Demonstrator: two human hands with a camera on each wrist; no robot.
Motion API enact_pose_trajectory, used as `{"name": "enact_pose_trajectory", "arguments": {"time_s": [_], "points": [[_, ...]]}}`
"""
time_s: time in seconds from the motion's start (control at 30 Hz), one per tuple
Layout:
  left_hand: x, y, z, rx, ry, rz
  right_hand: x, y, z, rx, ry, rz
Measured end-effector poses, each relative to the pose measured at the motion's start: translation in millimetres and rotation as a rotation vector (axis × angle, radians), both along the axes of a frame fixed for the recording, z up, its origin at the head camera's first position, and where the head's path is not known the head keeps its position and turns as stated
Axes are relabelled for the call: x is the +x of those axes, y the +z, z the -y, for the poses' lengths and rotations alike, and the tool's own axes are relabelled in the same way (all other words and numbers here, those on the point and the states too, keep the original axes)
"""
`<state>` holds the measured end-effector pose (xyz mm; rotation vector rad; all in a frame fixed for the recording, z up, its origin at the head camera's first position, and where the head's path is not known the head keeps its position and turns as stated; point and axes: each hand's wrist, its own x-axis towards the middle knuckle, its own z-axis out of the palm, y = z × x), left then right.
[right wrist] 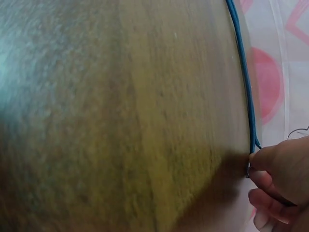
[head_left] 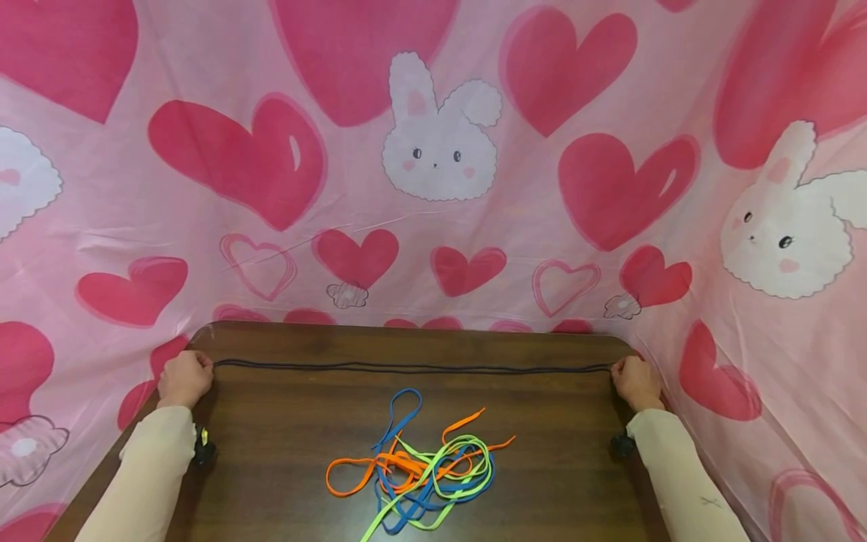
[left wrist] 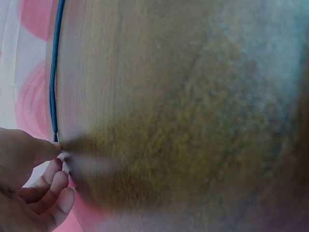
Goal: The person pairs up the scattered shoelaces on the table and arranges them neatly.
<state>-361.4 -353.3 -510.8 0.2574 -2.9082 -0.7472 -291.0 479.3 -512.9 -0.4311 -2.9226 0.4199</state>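
Observation:
A dark shoelace [head_left: 284,366], doubled into two nearly parallel strands, stretches straight across the far part of the table. At its left end my left hand [head_left: 186,379] pinches it between thumb and fingertips. My right hand [head_left: 637,382] pinches the other end near the far right corner. In the left wrist view the lace [left wrist: 54,72] looks teal and runs up from the thumb tip, the other fingers loosely bent. The right wrist view has the lace [right wrist: 245,72] entering the pinch, with a short tip poking out below the thumb.
Nearer on the brown wooden table [head_left: 284,429] lies a tangled pile: an orange lace [head_left: 463,418], a blue lace [head_left: 409,390] and a yellow-green lace [head_left: 375,527]. Pink cloth [head_left: 420,218] with hearts and rabbits hangs behind the table and at both sides.

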Motion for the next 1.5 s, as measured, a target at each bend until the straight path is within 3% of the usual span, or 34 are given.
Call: {"name": "enact_pose_trajectory", "arguments": {"time_s": [0.13,0.3,0.4,0.57,0.67,0.87,0.97,1.07,1.27,1.5], "points": [[2.0,-1.6,1.8,-0.024,-0.002,-0.051,2.4,1.0,2.4,-0.009,-0.012,-0.039],[5.6,-2.7,-1.4,-0.071,-0.006,-0.222,4.9,5.3,8.5,-0.026,0.003,-0.106],[6.4,4.0,-13.7,-0.052,-0.032,-0.281,4.2,9.6,15.5,-0.049,0.009,-0.168],[8.8,27.1,-53.4,-0.017,-0.153,-0.241,-0.6,23.3,42.2,-0.117,0.038,-0.298],[11.2,43.8,-82.5,-0.019,-0.249,-0.215,-4.1,33.7,68.3,-0.173,0.088,-0.320],[22.2,69.7,-143.3,-0.013,-0.525,-0.125,-7.9,40.8,130.5,-0.273,0.258,-0.247],[31.4,77.0,-172.6,0.018,-0.676,-0.088,-6.9,38.5,163.1,-0.311,0.357,-0.190],[40.3,79.9,-198.8,0.055,-0.773,-0.074,-3.6,36.9,194.5,-0.327,0.453,-0.109],[57.9,71.5,-236.6,0.130,-0.843,0.027,9.4,36.9,251.7,-0.311,0.652,0.057],[76.8,54.5,-257.1,0.198,-0.850,0.202,20.5,34.4,294.0,-0.318,0.811,0.226]]}}
